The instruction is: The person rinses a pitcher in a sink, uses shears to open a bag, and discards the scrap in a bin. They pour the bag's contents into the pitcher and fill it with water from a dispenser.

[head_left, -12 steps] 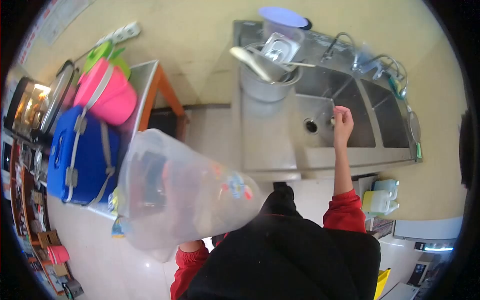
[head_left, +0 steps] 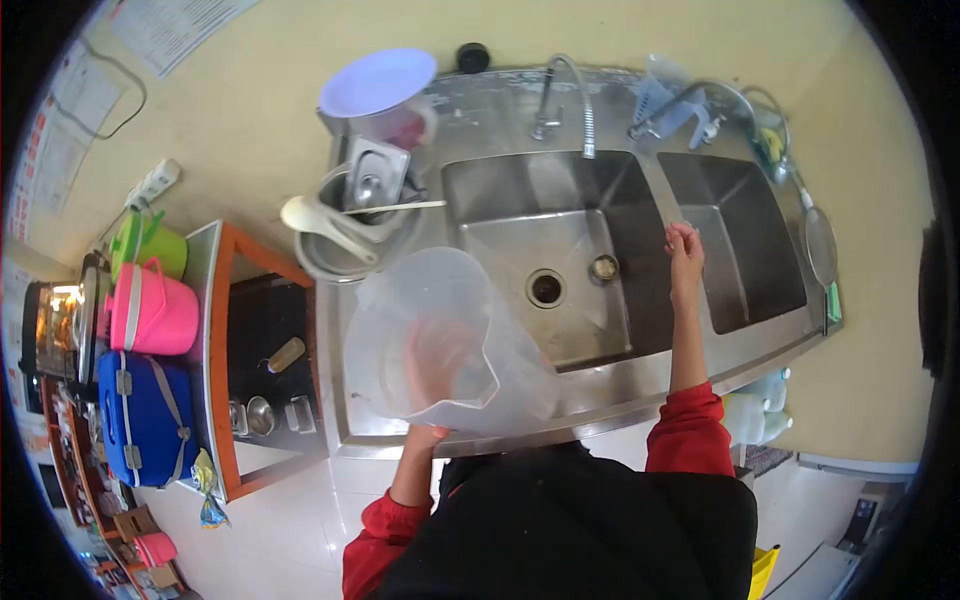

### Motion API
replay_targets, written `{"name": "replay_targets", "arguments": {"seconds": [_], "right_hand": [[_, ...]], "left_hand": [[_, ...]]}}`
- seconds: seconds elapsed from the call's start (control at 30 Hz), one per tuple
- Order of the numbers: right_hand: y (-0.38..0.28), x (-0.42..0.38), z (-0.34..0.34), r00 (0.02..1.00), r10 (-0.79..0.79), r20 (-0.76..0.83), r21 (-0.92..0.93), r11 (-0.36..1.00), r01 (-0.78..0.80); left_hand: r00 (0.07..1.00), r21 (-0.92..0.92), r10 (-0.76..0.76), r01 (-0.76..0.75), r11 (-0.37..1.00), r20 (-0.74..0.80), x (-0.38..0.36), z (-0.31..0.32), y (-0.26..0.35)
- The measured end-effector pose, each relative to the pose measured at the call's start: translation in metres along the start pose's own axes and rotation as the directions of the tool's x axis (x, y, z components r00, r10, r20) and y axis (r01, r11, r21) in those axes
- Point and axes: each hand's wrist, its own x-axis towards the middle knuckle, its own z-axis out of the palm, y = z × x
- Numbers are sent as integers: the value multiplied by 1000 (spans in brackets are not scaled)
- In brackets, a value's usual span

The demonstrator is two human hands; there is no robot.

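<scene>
My left hand (head_left: pixel 432 372) grips a large translucent plastic container (head_left: pixel 515 372), tilted above the sink's front edge. The fingers show blurrily through its wall. My right hand (head_left: pixel 684 256) is above the divider between the large left basin (head_left: pixel 520 240) and the smaller right basin (head_left: pixel 755 240). Its fingers are curled together; whatever they may hold is too small to make out. In the left basin are a dark drain hole (head_left: pixel 546 288) and a small round drain strainer (head_left: pixel 604 268) with pale bits in it.
A metal pot (head_left: pixel 335 250) with a white ladle (head_left: pixel 330 228) and a metal pan stands left of the basin. Behind are a lilac basin (head_left: pixel 378 82) and a faucet (head_left: pixel 560 100). A sieve (head_left: pixel 820 250) hangs right. Pink (head_left: pixel 155 312) and blue (head_left: pixel 150 420) coolers stand on the left table.
My view has turned and moved closer to the sink. The container has moved right, from beside the coolers to the sink's front edge. My right hand remains over the sink, fingers curled.
</scene>
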Motion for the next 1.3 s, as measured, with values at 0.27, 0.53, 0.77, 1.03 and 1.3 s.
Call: {"name": "replay_targets", "arguments": {"seconds": [0.27, 0.53, 0.77, 1.03, 1.3], "right_hand": [[-8, 13, -140, 997, -34, -71, 32, 999, 36], [105, 201, -102, 918, -318, 239, -306, 872, 382], [158, 339, -22, 894, -437, 99, -327, 834, 444], [269, 454, 26, 777, -568, 272, -161, 769, 618], [110, 294, -98, 912, 138, 387, 158, 964, -213]], "left_hand": [[999, 122, -43, 40, 992, 20, 50, 67, -71], [944, 271, 136, -53, 961, -300, 73, 202, -123], [833, 436, 199, 56, 898, -516, 23, 254, -125], [674, 567, 320, 178, 805, -666, -30, 266, -101], [847, 452, 203, 48, 891, -491, 43, 300, -151]]}}
